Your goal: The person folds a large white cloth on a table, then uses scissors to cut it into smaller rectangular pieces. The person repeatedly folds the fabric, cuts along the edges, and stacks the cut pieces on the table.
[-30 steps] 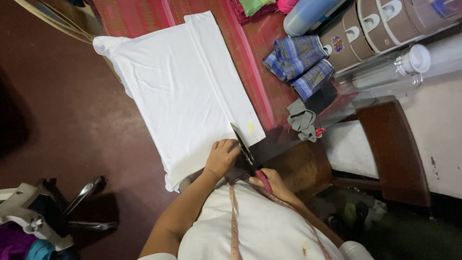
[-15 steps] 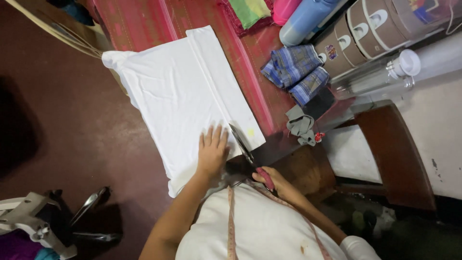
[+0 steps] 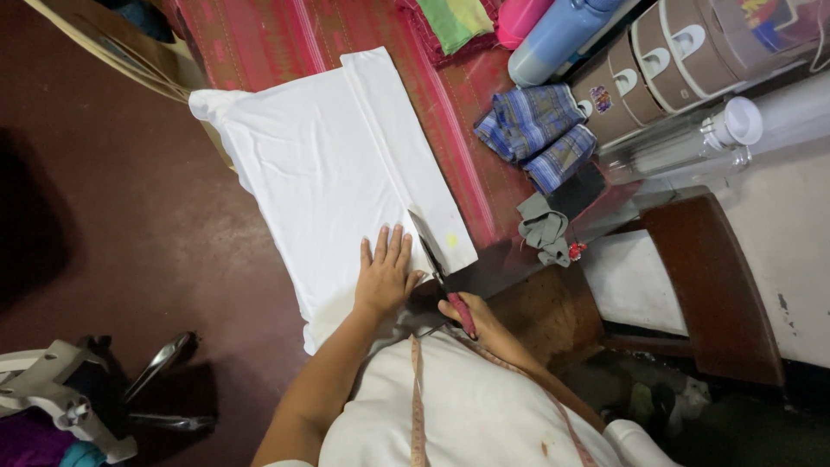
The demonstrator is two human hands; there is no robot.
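Note:
A folded white cloth [image 3: 328, 173] lies spread on the dark red floor, partly over a red patterned mat [image 3: 285, 35]. My left hand [image 3: 386, 272] presses flat on the cloth's near edge, fingers apart. My right hand [image 3: 471, 322] grips the red handles of large scissors [image 3: 435, 255], whose blades are open and point up into the cloth's near right part. A measuring tape [image 3: 417, 406] hangs around my neck over my white shirt.
Folded blue checked cloths [image 3: 536, 130] and a grey rag [image 3: 545, 229] lie to the right. A brown wooden chair [image 3: 709, 285] stands beside a clear bottle [image 3: 692, 143] and containers. A metal stand [image 3: 160, 367] sits at lower left.
My left hand has slid forward and flattened on the cloth. The scissors have advanced into the cloth's edge with blades open. The view has shifted slightly.

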